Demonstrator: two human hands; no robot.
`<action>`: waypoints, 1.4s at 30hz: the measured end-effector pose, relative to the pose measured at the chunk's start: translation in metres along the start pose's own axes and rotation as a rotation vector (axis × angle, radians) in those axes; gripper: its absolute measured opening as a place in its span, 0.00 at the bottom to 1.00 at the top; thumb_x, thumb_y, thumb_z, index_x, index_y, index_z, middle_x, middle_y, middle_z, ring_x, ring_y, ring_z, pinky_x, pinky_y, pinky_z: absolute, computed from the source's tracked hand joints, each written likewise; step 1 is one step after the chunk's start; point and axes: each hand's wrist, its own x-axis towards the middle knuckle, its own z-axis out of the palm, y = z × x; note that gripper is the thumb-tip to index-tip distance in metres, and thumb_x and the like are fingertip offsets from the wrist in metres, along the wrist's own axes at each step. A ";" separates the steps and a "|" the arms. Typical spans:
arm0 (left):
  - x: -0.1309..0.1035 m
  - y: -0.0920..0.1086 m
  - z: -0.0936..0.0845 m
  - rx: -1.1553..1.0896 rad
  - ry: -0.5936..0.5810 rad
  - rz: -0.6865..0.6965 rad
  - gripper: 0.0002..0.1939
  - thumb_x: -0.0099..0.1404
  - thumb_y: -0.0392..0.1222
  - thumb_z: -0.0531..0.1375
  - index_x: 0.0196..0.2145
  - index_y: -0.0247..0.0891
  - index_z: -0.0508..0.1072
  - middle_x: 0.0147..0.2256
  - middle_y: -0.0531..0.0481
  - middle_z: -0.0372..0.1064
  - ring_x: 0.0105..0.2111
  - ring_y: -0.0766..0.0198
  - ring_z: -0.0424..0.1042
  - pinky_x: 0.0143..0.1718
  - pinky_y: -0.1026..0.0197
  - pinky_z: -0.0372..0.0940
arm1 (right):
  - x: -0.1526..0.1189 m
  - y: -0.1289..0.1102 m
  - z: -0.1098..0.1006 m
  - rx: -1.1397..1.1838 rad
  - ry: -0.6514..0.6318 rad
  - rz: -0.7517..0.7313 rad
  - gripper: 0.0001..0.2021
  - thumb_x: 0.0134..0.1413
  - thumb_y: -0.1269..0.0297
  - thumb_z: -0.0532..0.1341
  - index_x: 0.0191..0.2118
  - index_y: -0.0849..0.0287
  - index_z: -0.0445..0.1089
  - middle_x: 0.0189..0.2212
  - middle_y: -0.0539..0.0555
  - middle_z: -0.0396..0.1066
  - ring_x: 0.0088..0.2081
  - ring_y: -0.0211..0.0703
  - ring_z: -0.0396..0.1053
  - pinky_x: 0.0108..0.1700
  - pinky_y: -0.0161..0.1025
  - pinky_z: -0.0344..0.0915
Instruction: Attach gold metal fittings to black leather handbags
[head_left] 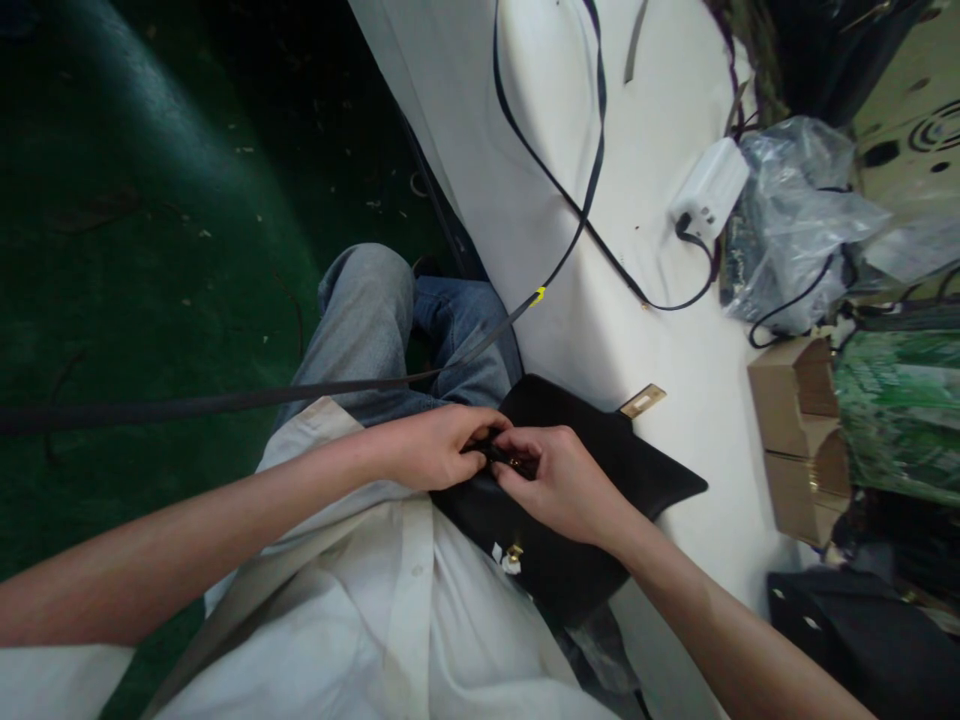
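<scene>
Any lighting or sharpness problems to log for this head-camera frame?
Head view: white tabletop bright, green floor mostly dark with one pale light streak; black bag short on detail between left hand and right hand; softness overall.

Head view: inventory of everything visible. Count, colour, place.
Bag: one, black, across the lap and table edge
Clasp: one, gold, on the bag
Metal plate: one, gold, at the bag's far edge
Cord: black, count unclear, across legs and table
Tape mark: one, yellow, on the cord
Strip: one, grey, table top
White block: one, table right
Plastic bag: one, clear, beside the block
Cardboard: brown, count unclear, right
Packaging: green, count unclear, far right
Panel: one, beige, upper right
Dark item: one, lower right
Table: one, white, centre-right
Floor: green, left
Left hand, right hand: at the bag
</scene>
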 end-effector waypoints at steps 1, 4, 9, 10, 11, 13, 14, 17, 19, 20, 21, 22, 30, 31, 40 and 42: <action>0.000 -0.001 0.001 -0.009 0.010 -0.001 0.23 0.64 0.29 0.60 0.56 0.36 0.75 0.49 0.43 0.82 0.52 0.52 0.81 0.57 0.52 0.74 | 0.000 0.000 0.000 0.000 0.001 0.000 0.07 0.60 0.73 0.63 0.35 0.60 0.79 0.27 0.48 0.75 0.29 0.39 0.69 0.32 0.38 0.57; 0.001 -0.003 0.006 -0.021 0.049 -0.007 0.23 0.63 0.28 0.59 0.55 0.37 0.75 0.50 0.43 0.82 0.52 0.53 0.81 0.58 0.52 0.73 | -0.002 0.000 0.000 0.001 0.007 0.000 0.06 0.60 0.73 0.63 0.35 0.59 0.79 0.28 0.48 0.76 0.30 0.39 0.69 0.33 0.38 0.58; 0.003 -0.002 0.010 -0.022 0.115 -0.039 0.22 0.61 0.26 0.60 0.52 0.38 0.76 0.44 0.47 0.83 0.45 0.55 0.83 0.49 0.56 0.75 | -0.004 -0.002 0.000 0.012 0.012 0.016 0.07 0.61 0.72 0.63 0.35 0.59 0.79 0.28 0.48 0.76 0.29 0.40 0.69 0.32 0.38 0.58; 0.003 -0.001 0.010 -0.018 0.117 -0.047 0.22 0.60 0.26 0.60 0.52 0.38 0.76 0.42 0.48 0.83 0.43 0.55 0.83 0.45 0.57 0.74 | -0.004 -0.003 0.001 0.014 0.014 0.019 0.07 0.61 0.72 0.63 0.34 0.59 0.78 0.27 0.48 0.75 0.29 0.40 0.69 0.31 0.38 0.57; 0.004 -0.001 0.009 -0.012 0.116 -0.053 0.22 0.60 0.26 0.60 0.51 0.37 0.76 0.41 0.48 0.83 0.41 0.56 0.83 0.43 0.58 0.73 | -0.004 -0.003 0.001 0.016 0.016 0.022 0.07 0.61 0.72 0.63 0.34 0.59 0.78 0.27 0.49 0.75 0.29 0.40 0.69 0.31 0.38 0.57; 0.005 0.000 0.008 0.001 0.110 -0.063 0.22 0.59 0.25 0.60 0.51 0.35 0.76 0.39 0.48 0.83 0.39 0.56 0.82 0.39 0.59 0.71 | -0.003 -0.002 0.002 0.021 0.027 0.025 0.07 0.61 0.72 0.63 0.32 0.59 0.77 0.28 0.49 0.76 0.29 0.40 0.70 0.31 0.38 0.58; 0.005 0.000 0.007 0.004 0.107 -0.068 0.23 0.59 0.25 0.60 0.51 0.35 0.76 0.38 0.48 0.83 0.38 0.56 0.82 0.38 0.60 0.71 | -0.003 -0.002 0.003 0.024 0.034 0.027 0.07 0.60 0.72 0.63 0.32 0.59 0.77 0.28 0.49 0.77 0.29 0.40 0.70 0.31 0.38 0.58; 0.007 0.001 0.007 0.000 0.110 -0.076 0.23 0.58 0.25 0.59 0.51 0.34 0.76 0.37 0.48 0.83 0.38 0.57 0.82 0.37 0.60 0.70 | -0.001 0.000 0.004 0.023 0.046 0.030 0.07 0.59 0.72 0.62 0.31 0.59 0.76 0.28 0.49 0.77 0.29 0.40 0.70 0.31 0.38 0.58; 0.007 0.000 0.008 0.002 0.119 -0.070 0.22 0.58 0.25 0.60 0.50 0.34 0.76 0.38 0.48 0.84 0.38 0.57 0.82 0.38 0.60 0.70 | 0.000 0.001 0.004 0.006 0.052 0.024 0.07 0.58 0.72 0.62 0.30 0.59 0.76 0.27 0.49 0.76 0.28 0.40 0.70 0.30 0.38 0.57; 0.007 -0.001 0.009 0.003 0.127 -0.066 0.22 0.58 0.26 0.60 0.50 0.35 0.77 0.38 0.48 0.84 0.38 0.56 0.82 0.39 0.59 0.71 | 0.001 0.001 0.004 -0.005 0.059 0.018 0.07 0.58 0.72 0.63 0.30 0.59 0.76 0.26 0.49 0.76 0.28 0.40 0.70 0.30 0.38 0.57; 0.007 -0.003 0.010 0.001 0.137 -0.062 0.22 0.58 0.26 0.60 0.50 0.35 0.77 0.38 0.48 0.84 0.39 0.56 0.82 0.40 0.59 0.71 | 0.001 0.001 0.004 -0.015 0.068 0.013 0.07 0.58 0.72 0.63 0.30 0.60 0.76 0.25 0.49 0.75 0.28 0.40 0.70 0.30 0.38 0.57; 0.006 -0.004 0.011 -0.006 0.146 -0.057 0.22 0.58 0.26 0.60 0.50 0.36 0.77 0.39 0.48 0.84 0.39 0.56 0.82 0.41 0.58 0.72 | 0.001 0.000 0.004 -0.022 0.078 0.009 0.07 0.57 0.72 0.63 0.30 0.60 0.76 0.25 0.48 0.74 0.27 0.40 0.70 0.30 0.37 0.57; 0.002 -0.017 0.007 -0.199 0.005 0.050 0.21 0.64 0.30 0.60 0.55 0.36 0.74 0.47 0.44 0.83 0.51 0.53 0.82 0.51 0.55 0.74 | 0.001 0.000 0.005 -0.003 0.066 0.036 0.07 0.57 0.71 0.62 0.32 0.60 0.78 0.26 0.49 0.76 0.29 0.41 0.71 0.31 0.37 0.59; 0.002 -0.017 0.006 -0.183 0.007 0.056 0.21 0.65 0.30 0.60 0.55 0.37 0.74 0.47 0.44 0.83 0.51 0.54 0.82 0.51 0.55 0.73 | 0.001 0.001 0.005 -0.002 0.065 0.037 0.07 0.58 0.71 0.62 0.32 0.60 0.78 0.25 0.49 0.75 0.29 0.41 0.71 0.31 0.37 0.58; -0.003 -0.001 -0.003 0.152 -0.002 0.105 0.20 0.67 0.30 0.61 0.56 0.36 0.76 0.43 0.47 0.82 0.40 0.58 0.80 0.40 0.60 0.69 | -0.001 -0.004 0.002 0.005 0.044 0.051 0.07 0.58 0.71 0.62 0.31 0.59 0.77 0.25 0.48 0.74 0.29 0.40 0.70 0.30 0.37 0.58; -0.003 0.002 -0.003 0.213 0.016 0.115 0.20 0.67 0.29 0.61 0.56 0.35 0.76 0.41 0.47 0.81 0.38 0.59 0.79 0.38 0.60 0.67 | -0.001 -0.004 0.001 0.003 0.043 0.052 0.07 0.59 0.71 0.62 0.30 0.59 0.77 0.25 0.48 0.73 0.28 0.40 0.69 0.30 0.37 0.58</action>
